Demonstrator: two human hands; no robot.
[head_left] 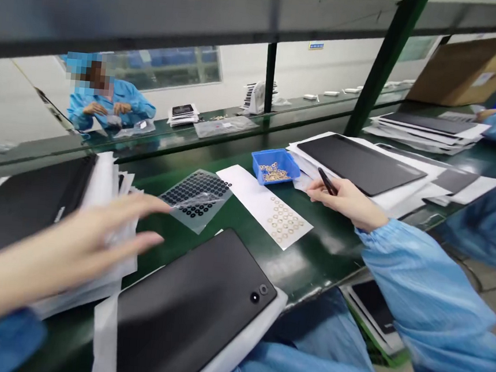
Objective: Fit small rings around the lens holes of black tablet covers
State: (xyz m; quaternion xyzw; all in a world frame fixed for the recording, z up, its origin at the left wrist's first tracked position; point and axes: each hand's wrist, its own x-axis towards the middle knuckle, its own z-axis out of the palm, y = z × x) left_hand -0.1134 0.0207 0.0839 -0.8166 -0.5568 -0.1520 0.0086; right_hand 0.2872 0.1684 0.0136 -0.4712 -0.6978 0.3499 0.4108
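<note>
- While our right hand grips a black pen, our left hand spreads open.
- Before us, the tablet lies on white wrap.
- Black rings remain unused; we judge work unfinished.

no text is legible; the wall sign and panel lettering are too small.

Best lane is the bare green bench between white sheet and near tablet, wide open for the right grip. Past that grip the tablet pile blocks the way, with the blue tray walling off the side toward the middle. Left grip has a tall stack near it, then just a skinny gap between ring film and near tablet. Grey beam crosses up top.
</note>
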